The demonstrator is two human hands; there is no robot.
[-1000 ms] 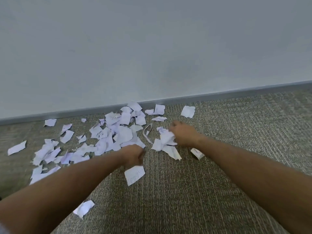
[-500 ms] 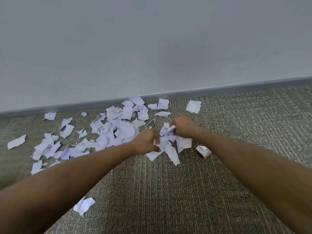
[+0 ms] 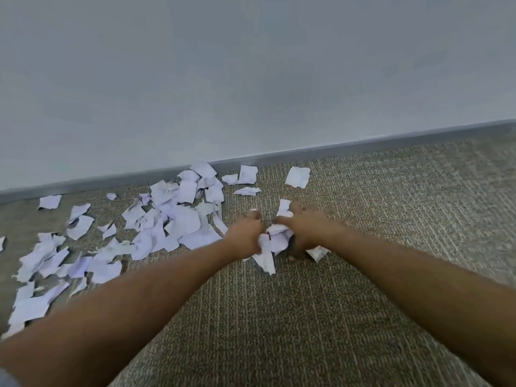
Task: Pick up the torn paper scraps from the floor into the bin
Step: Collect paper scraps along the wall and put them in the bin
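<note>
Both hands are meeting over the grey-brown carpet (image 3: 279, 317): the left hand (image 3: 245, 236) and right hand (image 3: 307, 229) are each clenching around one bunch of torn white paper scraps (image 3: 272, 243). More loose white scraps (image 3: 178, 219) are lying scattered to the left, near the grey skirting board (image 3: 363, 145).

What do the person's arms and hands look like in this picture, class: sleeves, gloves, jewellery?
Both forearms are bare to the frame edge. The left hand and right hand wear no gloves. No watch or bracelet shows; motion blur hides any rings. A grey fabric edge shows at the bottom-left corner.
</note>
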